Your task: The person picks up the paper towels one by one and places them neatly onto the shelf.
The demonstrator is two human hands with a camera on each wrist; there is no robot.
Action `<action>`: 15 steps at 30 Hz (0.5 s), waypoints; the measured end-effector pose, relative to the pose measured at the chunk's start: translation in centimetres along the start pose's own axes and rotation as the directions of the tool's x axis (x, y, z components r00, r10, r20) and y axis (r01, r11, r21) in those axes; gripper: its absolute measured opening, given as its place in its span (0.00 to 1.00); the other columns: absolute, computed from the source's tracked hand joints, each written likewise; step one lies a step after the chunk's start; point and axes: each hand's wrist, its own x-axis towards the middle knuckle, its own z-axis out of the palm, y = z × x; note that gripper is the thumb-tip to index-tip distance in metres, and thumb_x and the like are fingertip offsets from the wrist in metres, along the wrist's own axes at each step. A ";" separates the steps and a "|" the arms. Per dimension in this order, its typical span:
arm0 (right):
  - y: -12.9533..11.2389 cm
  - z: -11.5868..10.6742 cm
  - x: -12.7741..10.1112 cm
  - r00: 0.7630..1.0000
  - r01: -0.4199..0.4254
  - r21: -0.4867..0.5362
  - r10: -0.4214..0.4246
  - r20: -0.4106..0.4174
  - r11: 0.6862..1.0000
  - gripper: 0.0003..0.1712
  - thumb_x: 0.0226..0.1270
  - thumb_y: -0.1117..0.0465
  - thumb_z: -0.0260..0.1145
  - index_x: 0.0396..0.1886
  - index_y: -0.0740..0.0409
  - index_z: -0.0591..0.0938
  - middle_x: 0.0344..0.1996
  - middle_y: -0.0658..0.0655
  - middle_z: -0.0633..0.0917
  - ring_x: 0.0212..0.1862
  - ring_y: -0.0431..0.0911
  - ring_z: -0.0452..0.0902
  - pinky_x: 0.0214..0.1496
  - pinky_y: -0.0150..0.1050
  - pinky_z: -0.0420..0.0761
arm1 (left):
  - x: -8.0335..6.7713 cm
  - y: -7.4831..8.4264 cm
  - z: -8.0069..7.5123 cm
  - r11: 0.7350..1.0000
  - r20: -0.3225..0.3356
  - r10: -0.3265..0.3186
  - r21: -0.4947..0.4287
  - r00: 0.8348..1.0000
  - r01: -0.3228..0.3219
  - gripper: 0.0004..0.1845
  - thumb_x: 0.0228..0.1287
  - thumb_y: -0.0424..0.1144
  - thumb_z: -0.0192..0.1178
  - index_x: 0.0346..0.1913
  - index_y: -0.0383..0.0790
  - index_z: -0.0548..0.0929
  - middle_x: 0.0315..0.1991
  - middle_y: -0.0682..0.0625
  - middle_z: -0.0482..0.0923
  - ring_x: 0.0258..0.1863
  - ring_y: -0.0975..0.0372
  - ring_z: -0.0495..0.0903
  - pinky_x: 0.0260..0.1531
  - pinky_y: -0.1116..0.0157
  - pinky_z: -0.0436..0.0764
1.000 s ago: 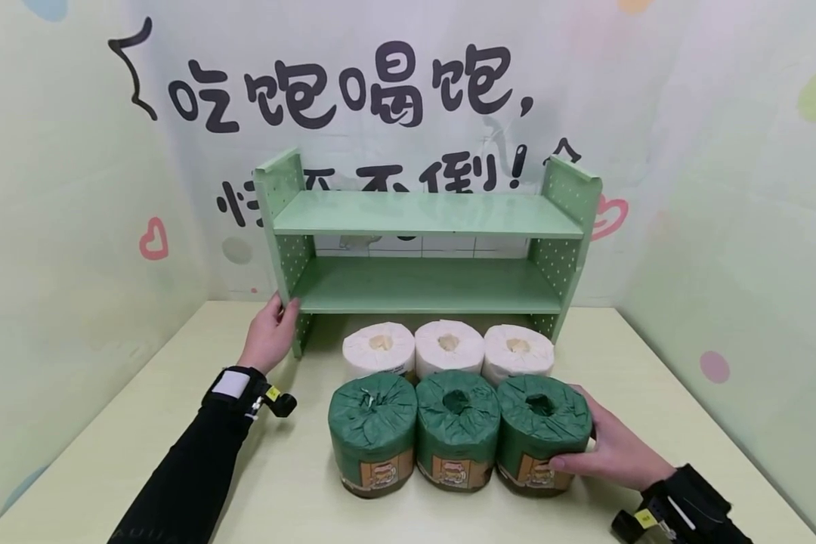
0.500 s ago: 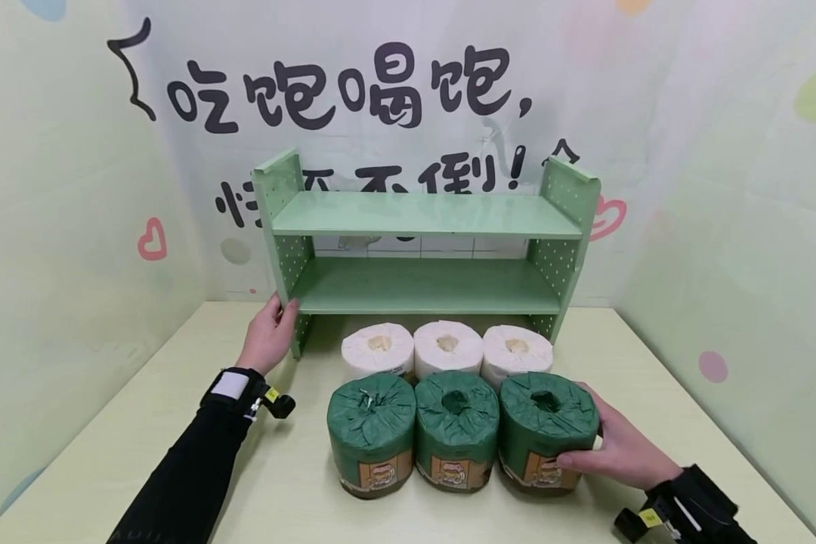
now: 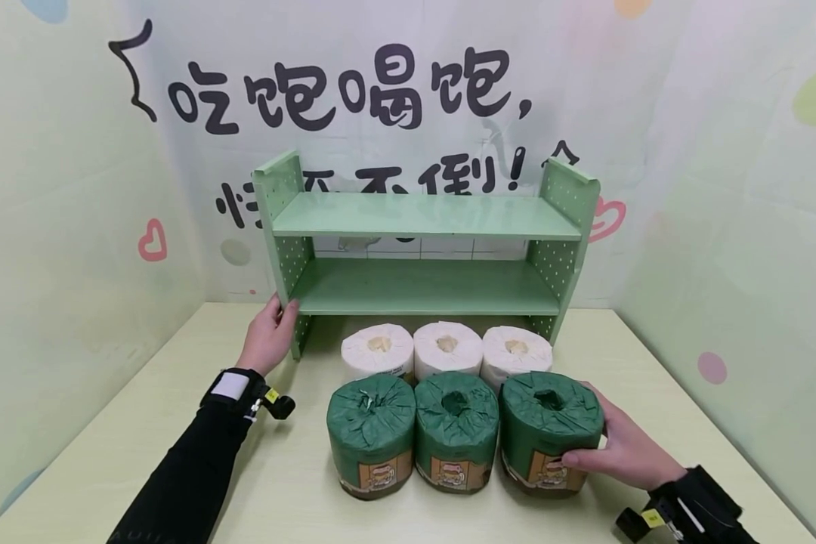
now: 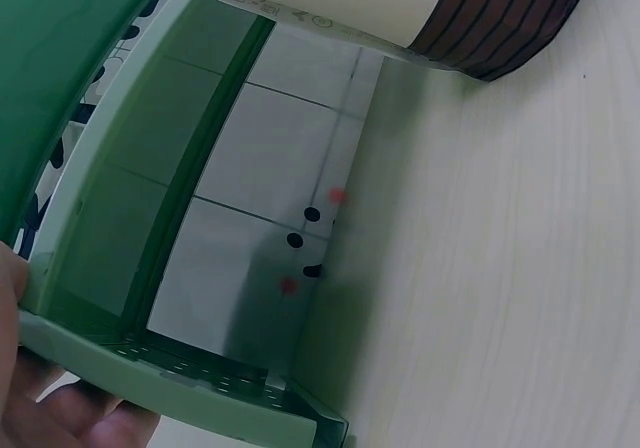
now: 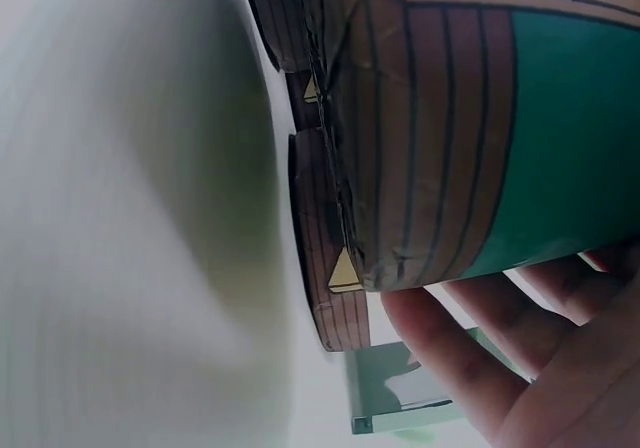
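Observation:
Three green-wrapped paper rolls stand in a front row on the table, with three white rolls behind them. My right hand (image 3: 615, 446) grips the rightmost green roll (image 3: 549, 431), fingers curled round its side; the right wrist view shows those fingers (image 5: 520, 338) under the roll's green and brown wrapper (image 5: 480, 118). The middle green roll (image 3: 455, 431) and left green roll (image 3: 371, 434) stand beside it. My left hand (image 3: 270, 332) holds the left side panel of the green two-tier shelf (image 3: 421, 287); in the left wrist view the fingers (image 4: 60, 408) lie against that shelf's (image 4: 150, 258) edge.
White rolls (image 3: 447, 349) sit just before the shelf's foot. The pale table (image 3: 177, 393) is bounded by printed walls on the left, back and right. Both shelf boards carry nothing.
The rightmost green roll has shifted slightly right and toward me in my right hand, opening a small gap from the middle roll. The left hand has stayed on the shelf.

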 end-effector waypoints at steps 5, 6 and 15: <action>-0.3 -0.1 0.0 1.000 0.010 -0.013 -0.010 -0.011 1.000 0.53 0.57 0.67 0.80 0.82 0.49 0.69 0.69 0.39 0.83 0.70 0.29 0.75 0.68 0.34 0.76 | 0.1 -0.1 0.0 1.000 -0.001 -0.002 0.000 1.000 0.002 0.33 0.92 0.56 0.38 0.86 0.41 0.63 0.81 0.27 0.66 0.79 0.34 0.70 0.69 0.35 0.80; -0.4 -0.1 0.0 1.000 0.010 -0.012 -0.010 -0.012 1.000 0.52 0.57 0.67 0.80 0.82 0.50 0.69 0.69 0.39 0.83 0.70 0.29 0.75 0.68 0.34 0.76 | 0.1 -0.1 0.0 1.000 -0.003 0.000 0.002 1.000 0.000 0.33 0.92 0.56 0.38 0.86 0.40 0.63 0.81 0.27 0.66 0.78 0.34 0.71 0.69 0.35 0.80; -0.7 -0.3 -0.1 0.999 0.029 -0.014 -0.030 -0.022 0.999 0.50 0.58 0.66 0.78 0.81 0.50 0.70 0.69 0.40 0.83 0.70 0.31 0.76 0.68 0.35 0.77 | 0.2 -0.4 0.1 1.000 -0.004 -0.003 0.002 1.000 0.003 0.33 0.92 0.57 0.39 0.86 0.41 0.63 0.81 0.28 0.66 0.79 0.35 0.71 0.70 0.35 0.79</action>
